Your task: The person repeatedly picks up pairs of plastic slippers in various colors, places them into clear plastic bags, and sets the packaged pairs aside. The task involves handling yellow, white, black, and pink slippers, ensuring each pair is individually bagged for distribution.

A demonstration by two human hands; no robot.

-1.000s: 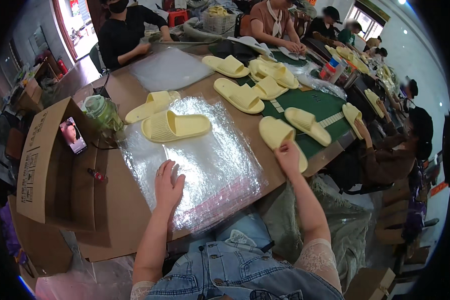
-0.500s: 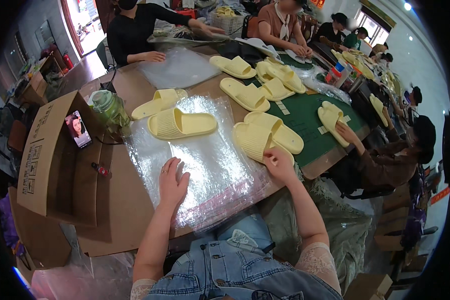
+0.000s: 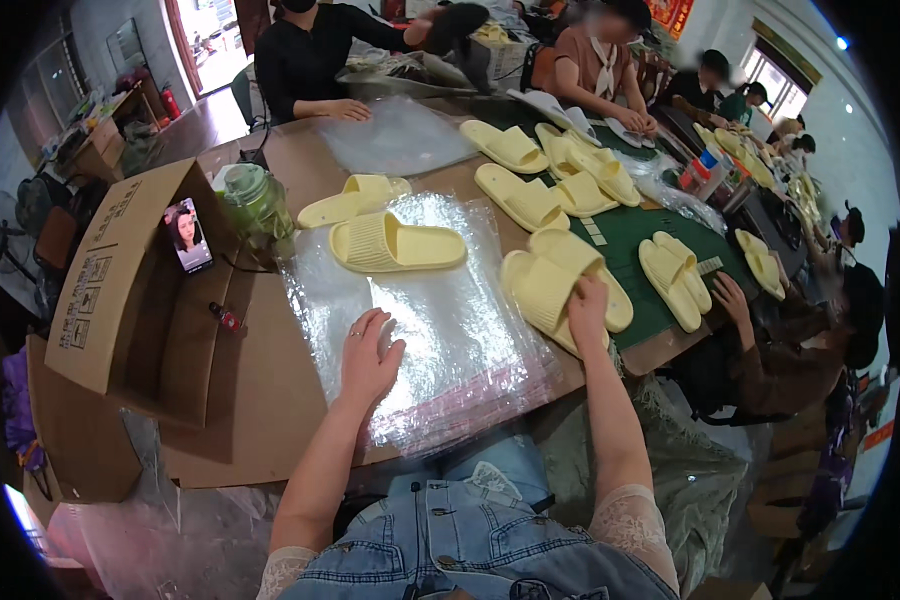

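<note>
Your left hand (image 3: 370, 350) lay flat and open, palm down, on the stack of clear plastic bags (image 3: 450, 330), with the fingers spread and nothing held. The stack lay on the brown worktop (image 3: 260, 390) directly in front of you.

Your right hand (image 3: 585, 305) rested on a pale yellow slipper (image 3: 540, 290) just off the right edge of the stack. The fingers curled over its upper end. Whether they had closed into a full grip could not be told. A second slipper (image 3: 595, 262) lay touching the first on its far side, and both overlapped the edge of a green mat (image 3: 640, 230).

A single slipper (image 3: 395, 243) lay on the far end of the stack, sole down. Another slipper (image 3: 355, 198) lay just beyond the stack. A cardboard box (image 3: 120, 280) stood open well to the left of the stack, with a phone (image 3: 188, 235) propped against it.

By the look of it, the step in hand was fetching: one hand steadied the bags while the other took hold of a slipper beside them.

The next move called for a firm grip on the slipper by its strap or edge. It also called for steady pressure on the top bag, as the slick film looked likely to slide or lift
</note>
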